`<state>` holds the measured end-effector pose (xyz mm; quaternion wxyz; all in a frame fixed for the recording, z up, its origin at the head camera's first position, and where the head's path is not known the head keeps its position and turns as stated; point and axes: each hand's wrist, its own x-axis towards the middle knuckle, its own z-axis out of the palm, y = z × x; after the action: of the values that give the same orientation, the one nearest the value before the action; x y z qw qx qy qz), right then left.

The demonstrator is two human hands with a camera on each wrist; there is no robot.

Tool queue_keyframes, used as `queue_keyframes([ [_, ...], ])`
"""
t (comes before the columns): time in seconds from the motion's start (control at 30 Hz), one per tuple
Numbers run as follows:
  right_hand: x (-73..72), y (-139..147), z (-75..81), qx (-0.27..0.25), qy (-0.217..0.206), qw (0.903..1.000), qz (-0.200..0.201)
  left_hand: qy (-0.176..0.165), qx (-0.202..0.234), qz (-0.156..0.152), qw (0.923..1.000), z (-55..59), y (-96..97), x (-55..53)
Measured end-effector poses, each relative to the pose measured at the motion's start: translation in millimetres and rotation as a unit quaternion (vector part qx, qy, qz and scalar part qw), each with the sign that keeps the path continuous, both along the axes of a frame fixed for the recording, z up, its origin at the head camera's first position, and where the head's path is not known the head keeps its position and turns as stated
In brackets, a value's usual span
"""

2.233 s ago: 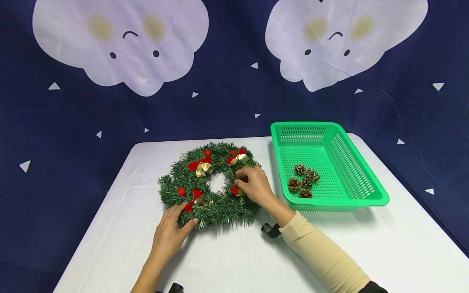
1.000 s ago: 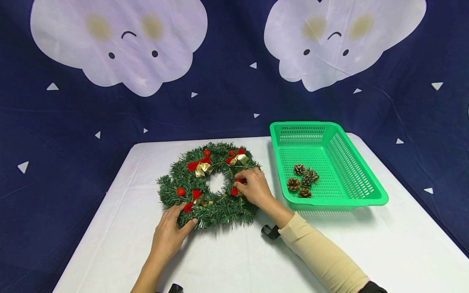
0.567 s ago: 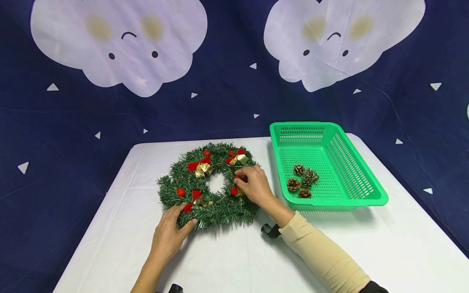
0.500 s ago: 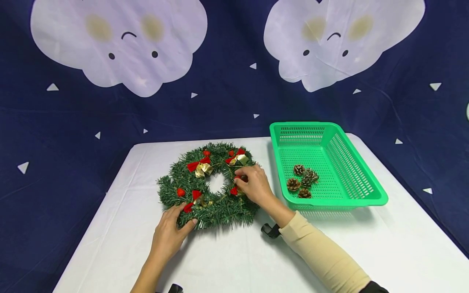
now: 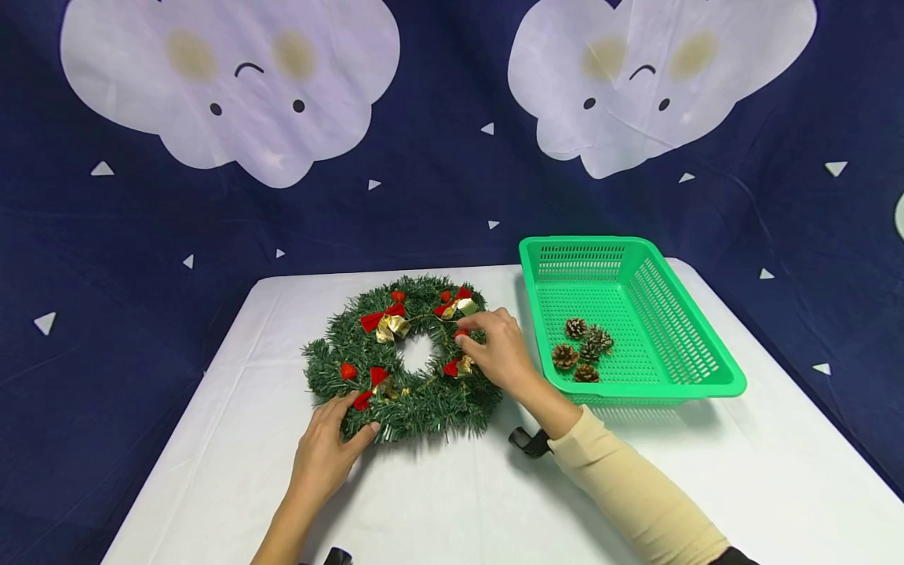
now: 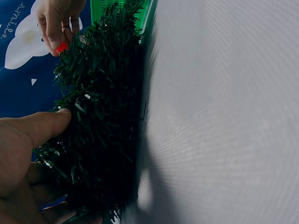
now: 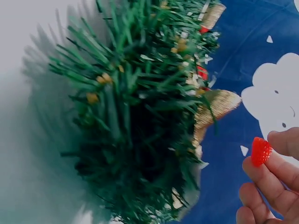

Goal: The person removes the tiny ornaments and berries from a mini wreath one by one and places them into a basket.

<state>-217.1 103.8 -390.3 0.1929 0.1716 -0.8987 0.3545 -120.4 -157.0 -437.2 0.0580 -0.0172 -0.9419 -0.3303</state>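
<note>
A green Christmas wreath (image 5: pixel 417 416) lies on the white table, trimmed with red-and-gold bows (image 5: pixel 384 320) and red berries (image 5: pixel 348 371). My left hand (image 5: pixel 325 451) holds its front left edge, the thumb on one side and the fingers on the other in the left wrist view. Above the wreath's right side, my right hand (image 5: pixel 500 351) pinches a small red berry ornament (image 7: pixel 260 151) between thumb and fingertips. The right wrist view shows the berry apart from the greenery, level with a gold ribbon tail (image 7: pixel 219 105). Just below this hand sits another bow (image 5: pixel 459 366).
To the right stands a green perforated basket (image 5: pixel 636 390) with several pine cones (image 5: pixel 586 353) in its front left corner. A dark blue cloth (image 5: pixel 452 196) with printed clouds hangs behind the table (image 5: pixel 438 510).
My right hand has moved slightly back and right, away from the bow at the wreath's right side, which now shows more fully. The left hand has stayed in place.
</note>
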Motion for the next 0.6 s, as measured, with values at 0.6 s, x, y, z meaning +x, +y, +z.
queue_keyframes([
  [0.6,8.4,35,20.1,-0.044,-0.034,0.9982,-0.022,0.008,-0.005,0.001,1.0000,-0.2,0.8,0.1],
])
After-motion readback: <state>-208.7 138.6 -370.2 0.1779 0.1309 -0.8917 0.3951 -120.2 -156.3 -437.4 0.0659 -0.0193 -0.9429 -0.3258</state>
